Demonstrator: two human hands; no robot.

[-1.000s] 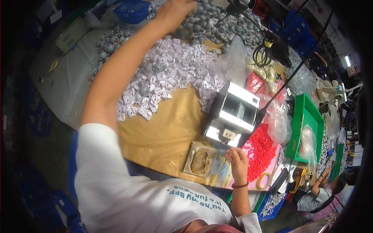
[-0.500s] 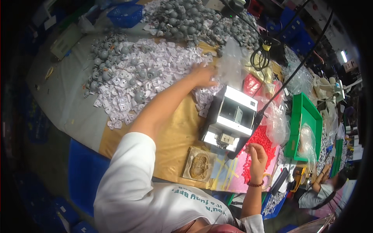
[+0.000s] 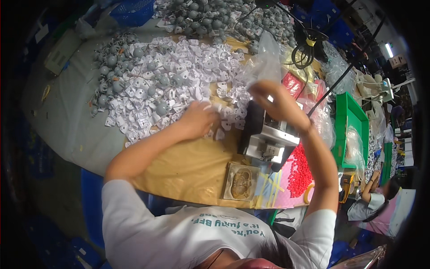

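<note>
Left hand (image 3: 199, 120) resting by white parts (image 3: 179, 67), right hand (image 3: 277, 106) hovering over machine (image 3: 274, 136); blur hiding both grips, cannot tell. Many parts lying loose, apparently remaining; finished share not showing.

Your shirt (image 3: 148, 228) is white with teal lettering (image 3: 224, 222). Around you are white parts (image 3: 197, 67), grey balls (image 3: 193, 15), red pieces (image 3: 299, 178), a green tray (image 3: 341, 120), a blue basket (image 3: 133, 13) and a black-and-silver machine (image 3: 277, 134); your worktop (image 3: 179, 174) shows golden tan and grey.
</note>
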